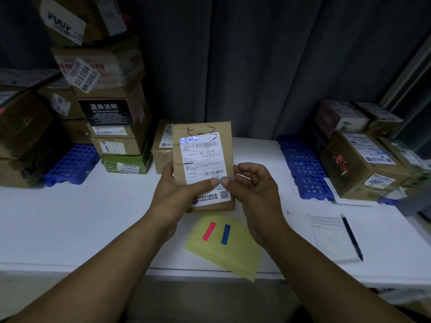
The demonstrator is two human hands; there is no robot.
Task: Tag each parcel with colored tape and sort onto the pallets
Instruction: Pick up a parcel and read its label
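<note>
Above the middle of a white tabletop [70, 217], a person holds up a small brown cardboard parcel [203, 145], its white shipping label facing the camera. The left hand [177, 194] grips the parcel's lower left side, thumb laid across the label. The right hand [254, 194] grips the lower right edge with curled fingers, and its thumb tip meets the left thumb on the label. A faint blue fleck shows where the thumbs touch; I cannot tell what it is.

Just below the parcel, a yellow sheet [224, 252] lies on the tabletop, carrying a pink tape strip [209, 231] and a blue tape strip [225, 234] side by side. Directly behind the parcel stands another small box [162, 150]. Left of the parcel sits a blue pallet [72, 164] beside a tall stack of boxes [112, 113]. Right of the parcel, a second blue pallet [303, 169] carries several boxes [359, 159]. Below and right of the parcel, a black pen [351, 236] rests on a paper sheet [331, 238]. Behind it all hangs a dark curtain [256, 66].
</note>
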